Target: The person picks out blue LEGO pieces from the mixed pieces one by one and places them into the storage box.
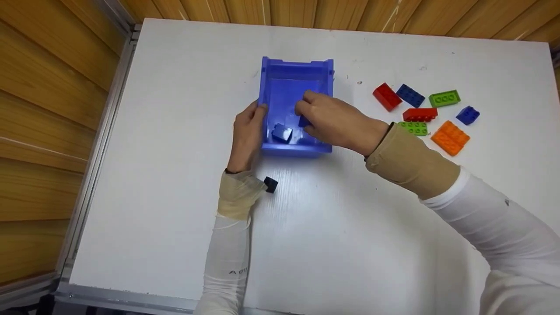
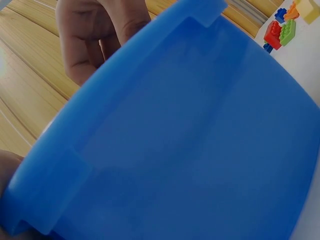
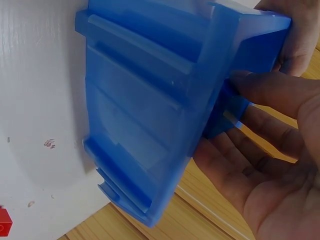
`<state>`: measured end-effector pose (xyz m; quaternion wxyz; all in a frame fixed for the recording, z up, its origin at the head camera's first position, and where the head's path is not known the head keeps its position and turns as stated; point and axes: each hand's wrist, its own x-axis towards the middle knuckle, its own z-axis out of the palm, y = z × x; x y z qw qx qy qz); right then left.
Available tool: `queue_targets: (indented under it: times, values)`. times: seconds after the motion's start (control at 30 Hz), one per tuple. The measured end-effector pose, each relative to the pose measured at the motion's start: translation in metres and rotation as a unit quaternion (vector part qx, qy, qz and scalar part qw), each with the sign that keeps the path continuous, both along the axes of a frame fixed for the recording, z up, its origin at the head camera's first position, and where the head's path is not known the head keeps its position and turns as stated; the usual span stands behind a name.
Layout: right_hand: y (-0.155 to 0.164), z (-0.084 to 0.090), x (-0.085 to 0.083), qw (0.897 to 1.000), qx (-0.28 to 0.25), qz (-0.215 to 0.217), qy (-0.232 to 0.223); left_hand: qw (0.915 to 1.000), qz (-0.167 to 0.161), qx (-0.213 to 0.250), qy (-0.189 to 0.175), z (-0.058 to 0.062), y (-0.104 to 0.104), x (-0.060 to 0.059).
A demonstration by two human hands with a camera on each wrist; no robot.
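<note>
A blue plastic bin [image 1: 297,151] stands on the white table. My left hand [image 1: 247,138] grips its left wall, thumb at the rim and fingers outside. The left wrist view is mostly filled by the bin's wall [image 2: 190,130]. Over the bin's right part, my right hand [image 1: 334,120] pinches a dark blue toy brick [image 1: 303,122] between thumb and fingers. That brick [image 3: 227,107] is partly hidden by the bin's edge in the right wrist view. Another blue brick [image 1: 282,133] lies on the bin's floor near its front wall.
Right of the bin lie several loose bricks: red [image 1: 387,96], dark blue [image 1: 410,95], green [image 1: 445,98], red [image 1: 420,114], blue [image 1: 468,115] and orange [image 1: 450,138]. A green brick [image 1: 414,127] is partly behind the right sleeve. Wooden panels [image 1: 288,13] border the table.
</note>
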<state>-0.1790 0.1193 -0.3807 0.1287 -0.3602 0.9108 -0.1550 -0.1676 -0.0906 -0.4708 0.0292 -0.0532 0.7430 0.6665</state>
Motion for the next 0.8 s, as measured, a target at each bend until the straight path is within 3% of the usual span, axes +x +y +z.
queue_targets:
  times: [0.27,0.8]
  values:
    - [-0.003,-0.007,-0.002,1.0,-0.002,0.016,0.009,0.9997,-0.001,-0.025,-0.003,0.0,-0.001,-0.001]
    - [-0.009,-0.021,-0.006,0.999,0.038,0.019,-0.015,1.0,0.001,0.002,-0.003,0.001,0.001,-0.001]
